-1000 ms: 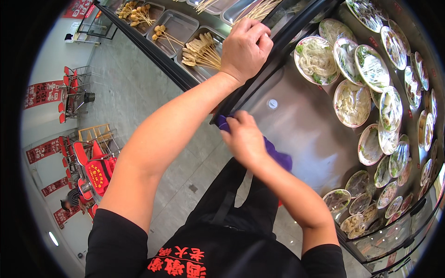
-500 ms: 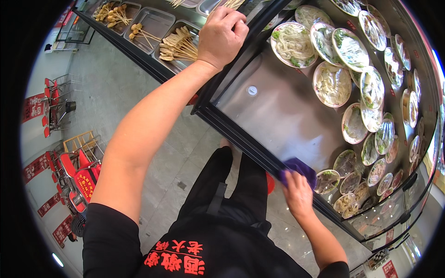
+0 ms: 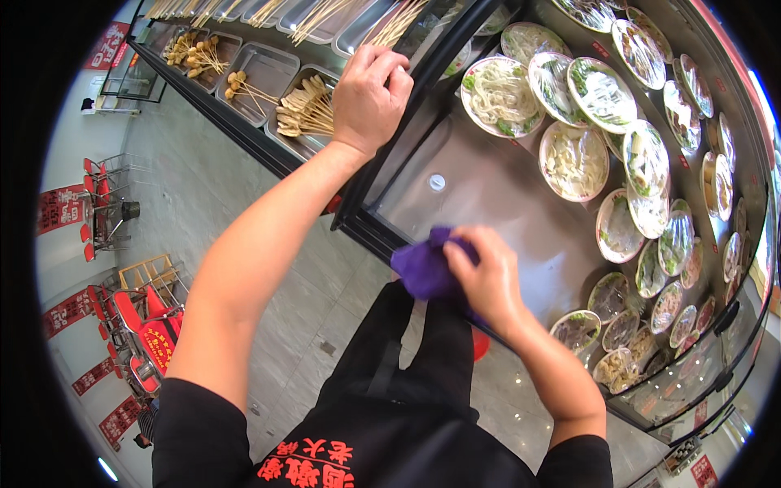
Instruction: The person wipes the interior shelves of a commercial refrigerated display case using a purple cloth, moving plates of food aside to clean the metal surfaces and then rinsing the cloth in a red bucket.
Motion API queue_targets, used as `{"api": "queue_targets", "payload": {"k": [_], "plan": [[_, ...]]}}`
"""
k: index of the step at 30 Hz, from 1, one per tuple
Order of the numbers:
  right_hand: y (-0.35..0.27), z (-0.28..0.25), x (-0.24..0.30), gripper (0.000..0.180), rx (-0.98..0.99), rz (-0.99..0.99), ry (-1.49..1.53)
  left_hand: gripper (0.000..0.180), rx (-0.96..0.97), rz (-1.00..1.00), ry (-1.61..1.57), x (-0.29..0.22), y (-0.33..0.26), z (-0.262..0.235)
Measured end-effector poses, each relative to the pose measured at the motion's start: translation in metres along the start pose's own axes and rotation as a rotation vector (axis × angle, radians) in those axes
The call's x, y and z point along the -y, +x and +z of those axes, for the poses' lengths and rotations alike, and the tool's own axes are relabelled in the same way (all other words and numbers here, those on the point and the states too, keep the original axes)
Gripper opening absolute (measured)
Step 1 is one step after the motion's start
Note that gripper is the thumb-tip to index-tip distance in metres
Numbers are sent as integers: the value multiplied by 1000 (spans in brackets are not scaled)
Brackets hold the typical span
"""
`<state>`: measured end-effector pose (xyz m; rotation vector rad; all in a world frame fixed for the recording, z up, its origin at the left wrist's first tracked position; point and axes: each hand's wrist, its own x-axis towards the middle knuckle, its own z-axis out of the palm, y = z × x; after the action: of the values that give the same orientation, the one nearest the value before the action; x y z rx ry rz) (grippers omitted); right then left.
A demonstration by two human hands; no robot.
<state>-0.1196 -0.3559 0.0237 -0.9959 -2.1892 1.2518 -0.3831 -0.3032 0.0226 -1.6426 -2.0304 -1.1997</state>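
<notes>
A crumpled purple cloth [image 3: 425, 264] is in my right hand [image 3: 488, 281], held over the black front edge [image 3: 378, 236] of the refrigerated display case. The cloth's loose end hangs past that edge above my legs. My left hand [image 3: 370, 98] is closed at the case's upper left corner, beside the black upright frame [image 3: 427, 98] and above a tray of skewers; what its fingers grip is hidden. Inside the case, the steel shelf [image 3: 480, 203] has a round white disc [image 3: 437, 182] set in it. Film-covered plates stand on its right, including a plate of white noodles [image 3: 502, 96].
Metal trays of skewers [image 3: 305, 110] line the neighbouring counter at the upper left. More wrapped plates [image 3: 643, 53] fill the case's far tiers. Red chairs [image 3: 130, 317] and a wooden chair [image 3: 150, 276] stand on the tiled floor [image 3: 268, 220] at left.
My right hand has carried the purple cloth leftward and up along the case's front edge. The left hand stays near the corner, and the whole view has shifted slightly.
</notes>
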Motion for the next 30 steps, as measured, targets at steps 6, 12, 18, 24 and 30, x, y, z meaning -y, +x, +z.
{"api": "queue_targets", "payload": {"k": [6,12,18,24,30], "plan": [[68,10,-141,49,-279,191,-560,13,67,3,-28,-5,1,-1],[76,91,-195,68,-275,168,-637,14,109,-56,-24,-7,-1,-2],[168,136,-191,40,-289,-58,-425,14,159,-79,-43,-10,3,3],[144,145,-167,27,-153,-198,-450,15,180,-72,-12,-8,3,1],[76,160,-138,35,261,-346,-151,13,124,-13,12,-6,6,3]]}}
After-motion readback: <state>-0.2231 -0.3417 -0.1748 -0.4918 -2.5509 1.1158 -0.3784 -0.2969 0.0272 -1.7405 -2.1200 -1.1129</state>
